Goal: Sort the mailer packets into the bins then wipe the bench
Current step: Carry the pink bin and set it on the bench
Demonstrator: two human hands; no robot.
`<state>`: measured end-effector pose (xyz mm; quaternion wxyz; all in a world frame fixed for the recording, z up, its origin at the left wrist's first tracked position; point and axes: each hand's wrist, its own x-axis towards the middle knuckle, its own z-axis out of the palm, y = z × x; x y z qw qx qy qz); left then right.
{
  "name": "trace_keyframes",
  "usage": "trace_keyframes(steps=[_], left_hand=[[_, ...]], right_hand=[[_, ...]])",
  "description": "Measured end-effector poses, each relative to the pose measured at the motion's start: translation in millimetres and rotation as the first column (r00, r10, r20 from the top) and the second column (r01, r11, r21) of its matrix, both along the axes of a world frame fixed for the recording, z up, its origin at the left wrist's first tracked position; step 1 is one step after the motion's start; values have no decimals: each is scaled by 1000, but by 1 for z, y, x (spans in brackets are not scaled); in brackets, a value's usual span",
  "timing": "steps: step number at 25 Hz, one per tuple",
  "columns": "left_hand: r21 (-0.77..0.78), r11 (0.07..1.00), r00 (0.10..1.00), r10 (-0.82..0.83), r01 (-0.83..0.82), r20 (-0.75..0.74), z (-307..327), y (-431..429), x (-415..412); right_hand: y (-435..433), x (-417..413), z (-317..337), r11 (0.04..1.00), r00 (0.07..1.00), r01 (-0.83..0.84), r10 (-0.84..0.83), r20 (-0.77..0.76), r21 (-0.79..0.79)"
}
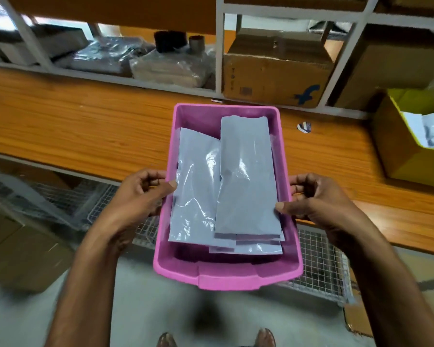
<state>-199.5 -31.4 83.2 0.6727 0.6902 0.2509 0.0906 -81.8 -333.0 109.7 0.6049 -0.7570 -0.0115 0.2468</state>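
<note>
A pink plastic bin [226, 274] is held in the air in front of the wooden bench [85, 126], partly over its front edge. Several grey mailer packets [243, 176] lie stacked inside it. My left hand [135, 196] grips the bin's left rim, thumb on a packet's edge. My right hand [313, 199] grips the right rim, thumb pressing the top packet.
A small blue and white scrap [304, 127] lies on the bench. An open yellow-lined carton [411, 136] with grey packets stands at the right. Shelves behind hold cardboard boxes [276, 71] and plastic-wrapped bundles [171, 66]. Wire baskets [318, 266] sit under the bench.
</note>
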Motion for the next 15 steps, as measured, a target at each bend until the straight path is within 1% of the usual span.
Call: trace_keyframes(steps=[4, 8, 12, 15], left_hand=[[60, 998, 999, 19, -16, -43, 1, 77, -41], [137, 988, 997, 71, -66, -30, 3, 152, -68], [187, 979, 996, 88, -81, -30, 6, 215, -68], [237, 965, 991, 127, -115, -35, 9, 261, -50]], right_hand=[[85, -31, -13, 998, 999, -26, 28, 33, -55], [169, -51, -19, 996, 996, -62, 66, 59, -62], [230, -51, -15, 994, 993, -96, 99, 57, -55], [273, -33, -13, 991, 990, -126, 128, 59, -35]])
